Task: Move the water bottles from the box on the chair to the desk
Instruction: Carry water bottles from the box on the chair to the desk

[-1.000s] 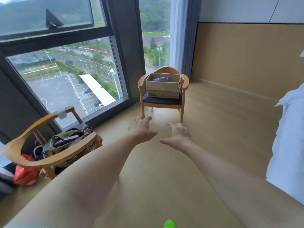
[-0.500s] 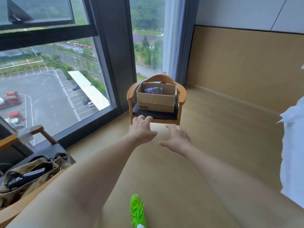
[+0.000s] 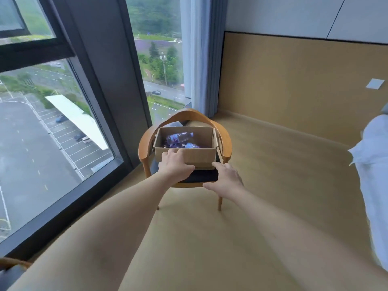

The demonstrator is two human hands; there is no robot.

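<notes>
An open cardboard box (image 3: 200,157) sits on the dark seat of a wooden armchair (image 3: 227,143) by the window. Inside it lie water bottles with purple labels (image 3: 178,138), one across the back and another lower down (image 3: 192,145). My left hand (image 3: 174,164) reaches out with fingers extended over the box's near left edge; contact is unclear. My right hand (image 3: 225,178) is open, held in front of the box's lower right corner, above the seat. Both hands hold nothing. The desk is out of view.
A tall window with a dark frame (image 3: 105,80) runs along the left, and a pale curtain (image 3: 199,55) hangs behind the chair. White bedding (image 3: 373,169) lies at the right edge. Wooden floor (image 3: 273,164) spreads around the chair, with a wood-panelled wall (image 3: 304,85) behind.
I have come closer to the chair, so the box now appears larger and is seen from above. Both hands have come up to its front. The second chair with bags has left the view.
</notes>
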